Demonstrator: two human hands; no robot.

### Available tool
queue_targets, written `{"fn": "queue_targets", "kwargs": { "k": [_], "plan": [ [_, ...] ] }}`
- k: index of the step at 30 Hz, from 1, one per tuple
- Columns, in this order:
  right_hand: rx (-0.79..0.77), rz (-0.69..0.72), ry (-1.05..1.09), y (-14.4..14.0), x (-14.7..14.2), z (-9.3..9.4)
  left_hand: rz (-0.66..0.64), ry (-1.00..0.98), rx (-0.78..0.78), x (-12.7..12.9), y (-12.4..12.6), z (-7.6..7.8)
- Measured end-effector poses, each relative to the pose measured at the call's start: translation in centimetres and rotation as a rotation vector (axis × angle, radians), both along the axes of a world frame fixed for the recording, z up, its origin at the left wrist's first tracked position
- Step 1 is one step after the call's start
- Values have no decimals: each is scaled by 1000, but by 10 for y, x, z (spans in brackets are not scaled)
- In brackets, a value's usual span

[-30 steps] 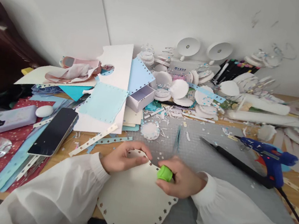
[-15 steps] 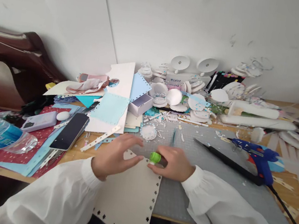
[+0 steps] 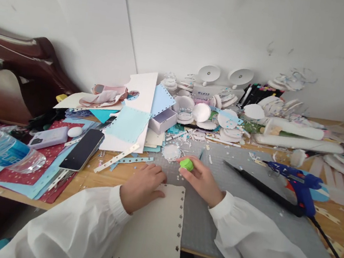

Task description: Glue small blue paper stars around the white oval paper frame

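My left hand [image 3: 143,185] rests flat on the far corner of a cream card sheet [image 3: 153,232] whose edges carry rows of small punched star holes. My right hand [image 3: 203,182] is lifted just beyond the sheet's far edge and grips a small green punch [image 3: 186,164] between thumb and fingers. The sheet lies partly on a grey cutting mat [image 3: 245,198] and hangs over the near table edge. White sleeves cover both of my arms.
A blue glue gun [image 3: 298,181] and a long black tool [image 3: 259,186] lie at the right on the mat. A phone [image 3: 82,149], a purple case [image 3: 48,137], blue and red papers sit at the left. White paper discs [image 3: 201,111], rolls and scraps crowd the back.
My right hand lifted the green punch off the card's edge and moved it away, further up the mat. My left hand settled flat on the card, which has turned square to me.
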State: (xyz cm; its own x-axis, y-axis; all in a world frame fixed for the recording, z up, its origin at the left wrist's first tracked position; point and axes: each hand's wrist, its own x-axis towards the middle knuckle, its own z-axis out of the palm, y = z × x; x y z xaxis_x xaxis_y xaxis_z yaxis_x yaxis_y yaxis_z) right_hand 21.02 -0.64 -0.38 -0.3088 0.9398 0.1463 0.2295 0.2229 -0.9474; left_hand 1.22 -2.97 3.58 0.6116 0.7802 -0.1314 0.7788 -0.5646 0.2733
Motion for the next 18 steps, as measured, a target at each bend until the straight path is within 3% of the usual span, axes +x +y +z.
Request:
{"fn": "queue_targets", "kwargs": {
  "k": [6,10,13,18],
  "plan": [
    [-341,74,476,2,0,2,-52,-55,35,-2,13,-6],
    [-473,116,640,5,1,2,-72,-146,31,-3,27,-17],
    [-452,74,610,6,1,1,-111,-218,-10,-3,32,-23],
    [-263,31,328,2,3,-4,-132,-397,-147,-7,30,-25]
  ]
}}
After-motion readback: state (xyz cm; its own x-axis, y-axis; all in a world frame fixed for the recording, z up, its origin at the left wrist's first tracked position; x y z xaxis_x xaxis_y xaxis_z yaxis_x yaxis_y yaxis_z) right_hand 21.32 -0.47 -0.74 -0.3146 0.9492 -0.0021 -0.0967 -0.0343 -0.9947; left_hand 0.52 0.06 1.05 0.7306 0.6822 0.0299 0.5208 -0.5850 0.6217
